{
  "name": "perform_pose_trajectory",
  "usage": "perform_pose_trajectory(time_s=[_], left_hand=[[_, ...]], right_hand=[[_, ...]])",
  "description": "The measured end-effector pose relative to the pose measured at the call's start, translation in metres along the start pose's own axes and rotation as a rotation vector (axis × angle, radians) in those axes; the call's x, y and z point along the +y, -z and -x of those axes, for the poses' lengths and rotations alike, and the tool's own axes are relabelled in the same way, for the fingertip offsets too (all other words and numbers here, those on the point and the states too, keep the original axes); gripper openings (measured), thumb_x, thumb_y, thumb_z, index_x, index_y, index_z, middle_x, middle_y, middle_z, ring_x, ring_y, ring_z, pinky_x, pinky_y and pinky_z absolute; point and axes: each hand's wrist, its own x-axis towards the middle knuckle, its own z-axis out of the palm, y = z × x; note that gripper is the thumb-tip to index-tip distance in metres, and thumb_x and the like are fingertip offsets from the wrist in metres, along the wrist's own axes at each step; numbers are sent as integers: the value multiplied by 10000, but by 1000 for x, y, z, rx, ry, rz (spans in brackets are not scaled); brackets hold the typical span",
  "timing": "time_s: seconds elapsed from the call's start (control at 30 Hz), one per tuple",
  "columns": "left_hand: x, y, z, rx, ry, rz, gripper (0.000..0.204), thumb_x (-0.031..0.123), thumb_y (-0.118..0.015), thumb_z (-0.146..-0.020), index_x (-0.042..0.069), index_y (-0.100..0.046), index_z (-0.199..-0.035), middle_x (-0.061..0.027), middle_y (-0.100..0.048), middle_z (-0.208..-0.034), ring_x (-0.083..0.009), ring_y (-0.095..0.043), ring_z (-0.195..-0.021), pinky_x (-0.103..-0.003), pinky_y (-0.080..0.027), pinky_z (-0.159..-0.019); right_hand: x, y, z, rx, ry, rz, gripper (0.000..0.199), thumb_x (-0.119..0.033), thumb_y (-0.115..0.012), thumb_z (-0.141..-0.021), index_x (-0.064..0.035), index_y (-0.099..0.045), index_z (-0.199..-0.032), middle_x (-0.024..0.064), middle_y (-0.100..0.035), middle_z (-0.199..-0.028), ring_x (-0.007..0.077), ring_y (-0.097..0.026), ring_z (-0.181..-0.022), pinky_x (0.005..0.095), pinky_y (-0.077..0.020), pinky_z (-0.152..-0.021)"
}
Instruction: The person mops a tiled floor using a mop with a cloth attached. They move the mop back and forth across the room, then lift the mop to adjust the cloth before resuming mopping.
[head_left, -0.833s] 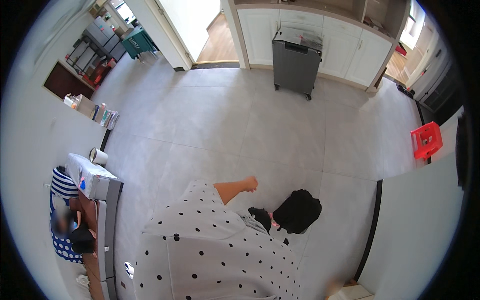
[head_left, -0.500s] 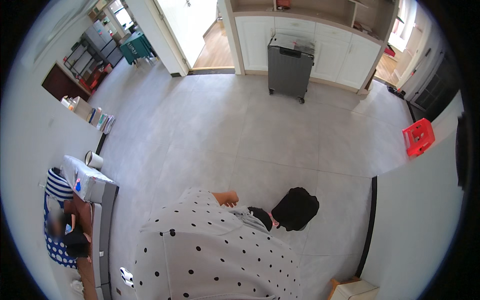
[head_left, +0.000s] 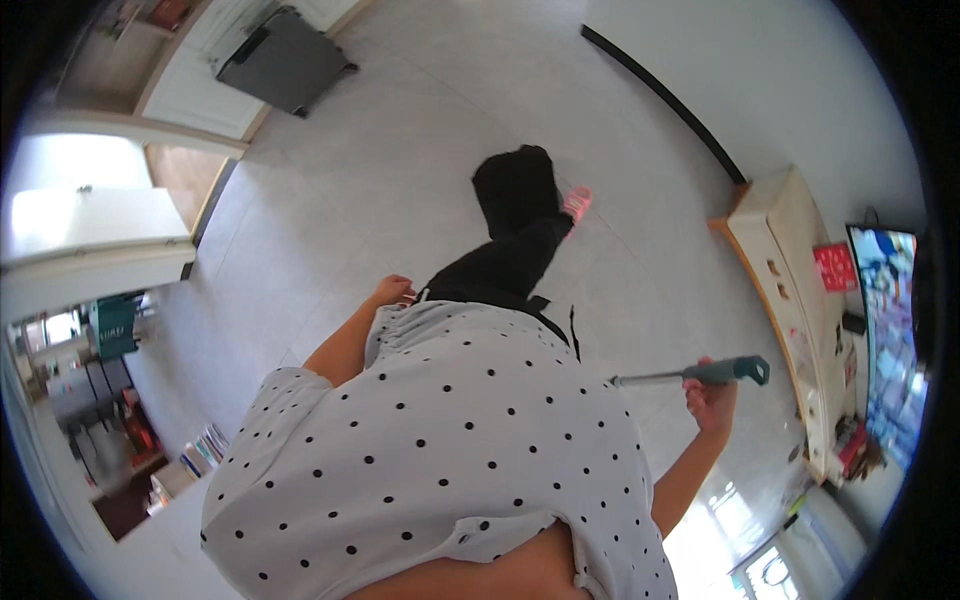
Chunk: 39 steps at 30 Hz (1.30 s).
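My right hand (head_left: 710,402) is wrapped round the dark green grip (head_left: 728,371) of a thin metal pole (head_left: 648,379). The grip has a hanging hole at its outer end, and the pole's other end disappears behind my dotted shirt, so the tool's kind stays hidden. My left hand (head_left: 393,291) hangs by my waist at the shirt's hem, its fingers loosely bent and apart, with nothing visible in them. Below my waist show my black trousers (head_left: 495,268) and one pink shoe (head_left: 577,204) on the grey tiled floor (head_left: 400,150).
To the right stands a pale cabinet (head_left: 775,240) with wood edging, beside a lit screen (head_left: 890,320). At the upper left a dark grey suitcase (head_left: 287,62) stands before white cupboards. A white door (head_left: 100,222) is at the left, and books (head_left: 205,450) sit lower down.
My view has turned to the right, so the suitcase now lies at the upper left. The cabinet, screen and my right hand with the pole have come into view.
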Motion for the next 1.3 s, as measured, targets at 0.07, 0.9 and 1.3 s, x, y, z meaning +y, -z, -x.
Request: perform_pose_trajectory(time_s=[0.07,0.9,1.3], left_hand=[[7,-15,-3,41,-30,-124,273,149,-529,-807,4,-497,-1036,-126,-613,-820,-236,-629,-718,-350,-529,-546],[-27,28,43,229,-232,-416,263,208,-583,-695,24,-638,-874,-73,-633,-740,-161,-589,-662,-287,-461,-606],[-3,-4,59,134,-138,-191,223,128,-553,-735,35,-571,-937,-80,-607,-788,-159,-578,-668,-261,-460,-563]], right_hand=[[2,5,2,-116,-25,-71,421,-481,-325,-860,-115,-524,-924,205,-555,-573,165,-448,-326,190,-265,-279],[22,-11,10,-48,139,-37,311,-347,-339,-880,-68,-476,-871,54,-447,-560,161,-503,-377,176,-235,-257],[25,0,5,-140,138,13,375,-422,-347,-878,-73,-473,-929,51,-470,-599,164,-531,-441,183,-257,-312]])
